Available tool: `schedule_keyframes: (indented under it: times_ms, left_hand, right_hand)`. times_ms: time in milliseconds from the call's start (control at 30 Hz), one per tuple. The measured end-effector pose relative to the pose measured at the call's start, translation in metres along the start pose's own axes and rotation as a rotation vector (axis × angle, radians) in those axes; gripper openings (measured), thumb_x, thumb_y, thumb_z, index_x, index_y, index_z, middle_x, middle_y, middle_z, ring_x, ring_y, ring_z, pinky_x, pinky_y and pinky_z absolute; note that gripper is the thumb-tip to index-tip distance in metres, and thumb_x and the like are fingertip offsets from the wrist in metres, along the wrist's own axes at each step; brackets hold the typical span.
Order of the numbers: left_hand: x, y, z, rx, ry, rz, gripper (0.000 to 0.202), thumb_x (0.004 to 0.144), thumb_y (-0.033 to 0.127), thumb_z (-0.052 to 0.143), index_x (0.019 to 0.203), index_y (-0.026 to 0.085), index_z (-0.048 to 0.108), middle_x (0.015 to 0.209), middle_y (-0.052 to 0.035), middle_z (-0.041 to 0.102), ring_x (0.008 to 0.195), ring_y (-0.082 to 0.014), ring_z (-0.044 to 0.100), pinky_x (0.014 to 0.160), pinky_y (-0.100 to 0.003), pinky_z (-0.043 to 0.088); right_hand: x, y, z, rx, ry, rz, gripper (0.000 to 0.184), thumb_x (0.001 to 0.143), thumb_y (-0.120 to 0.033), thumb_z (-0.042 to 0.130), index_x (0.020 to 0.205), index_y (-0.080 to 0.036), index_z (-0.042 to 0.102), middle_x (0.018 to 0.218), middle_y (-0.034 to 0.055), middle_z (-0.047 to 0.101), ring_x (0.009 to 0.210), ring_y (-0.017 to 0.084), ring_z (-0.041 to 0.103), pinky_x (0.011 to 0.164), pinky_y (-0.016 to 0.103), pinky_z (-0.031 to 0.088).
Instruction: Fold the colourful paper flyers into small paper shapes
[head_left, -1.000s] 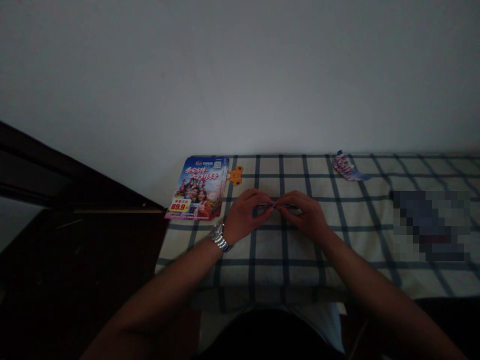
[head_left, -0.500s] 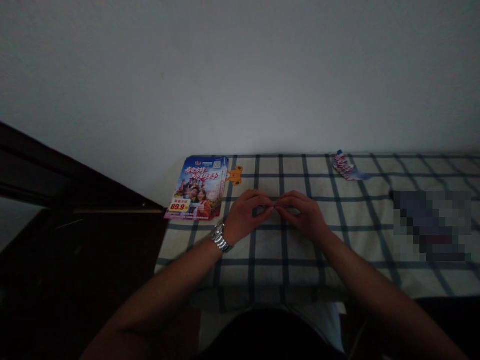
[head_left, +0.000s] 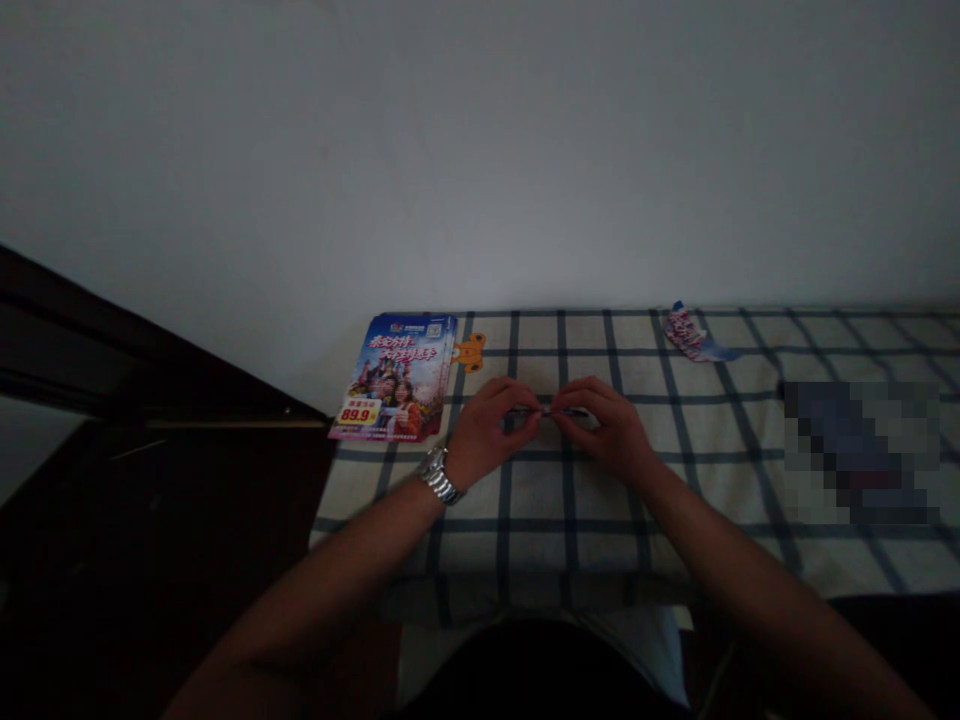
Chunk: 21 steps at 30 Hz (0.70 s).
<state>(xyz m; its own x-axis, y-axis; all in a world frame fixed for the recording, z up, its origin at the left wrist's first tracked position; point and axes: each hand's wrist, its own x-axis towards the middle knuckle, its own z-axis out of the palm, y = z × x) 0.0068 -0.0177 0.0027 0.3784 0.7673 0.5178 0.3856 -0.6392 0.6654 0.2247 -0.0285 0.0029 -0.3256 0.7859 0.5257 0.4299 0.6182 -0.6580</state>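
Note:
Over the middle of the checked cloth, my left hand and my right hand face each other with thumbs and fingers pinched. Between the fingertips shows a small, thin, dark-and-pale piece, mostly covered by the fingers, so its kind cannot be made out. Both hands grip it from opposite sides. A silver watch is on my left wrist. To the left of my left hand lies a stack of printed flyers, blue and pink with a yellow price label.
The checked cloth covers a table against a pale wall. An orange bear-shaped figure lies beside the flyers. A crumpled piece of printed paper rests at the back right. A blurred-out dark object lies at the right.
My fingertips have drawn slightly apart, and more of the small piece between them shows. The flyers and crumpled paper have stayed in place.

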Motion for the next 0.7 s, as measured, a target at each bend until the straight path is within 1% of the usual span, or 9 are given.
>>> schedule_keyframes:
  times_ms: [167,367,567,700]
  left_hand:
    - [-0.0006,-0.0002,0.0006,0.040,-0.031,0.022,0.005,0.092,0.025,0.067,0.097,0.021,0.068,0.098,-0.0046,0.067,0.095,-0.0190,0.063,0.085,-0.035,0.053]
    - [-0.0012,-0.0023,0.0027,0.042,-0.011,0.065,0.005,0.094,0.027,0.067,0.093,0.022,0.068,0.097,-0.0035,0.068,0.092,-0.0175,0.064,0.083,-0.033,0.054]
    - [-0.0017,-0.0005,0.0029,0.026,-0.014,0.049,0.004,0.094,0.026,0.067,0.092,0.022,0.068,0.097,-0.0036,0.067,0.093,-0.0171,0.064,0.083,-0.032,0.054]
    - [-0.0015,-0.0023,0.0013,0.017,0.005,0.045,0.002,0.093,0.023,0.067,0.094,0.021,0.068,0.098,-0.0033,0.066,0.093,-0.0166,0.064,0.084,-0.032,0.054]
  right_hand:
    - [-0.0005,-0.0010,0.0007,0.006,-0.010,-0.005,0.007,0.094,-0.020,0.067,0.099,-0.025,0.069,0.101,0.0066,0.068,0.094,0.021,0.068,0.082,0.036,0.058]
    - [-0.0008,-0.0018,0.0012,0.003,-0.027,-0.016,0.005,0.095,-0.021,0.066,0.097,-0.025,0.069,0.100,0.0062,0.068,0.093,0.020,0.067,0.082,0.035,0.058]
    - [-0.0011,-0.0021,0.0020,0.003,-0.033,-0.015,0.006,0.094,-0.019,0.066,0.097,-0.024,0.069,0.100,0.0067,0.068,0.094,0.020,0.067,0.083,0.035,0.057]
    - [0.0001,-0.0016,0.0014,0.012,-0.006,-0.003,0.008,0.094,-0.020,0.068,0.100,-0.024,0.069,0.100,0.0065,0.068,0.095,0.021,0.068,0.084,0.036,0.057]
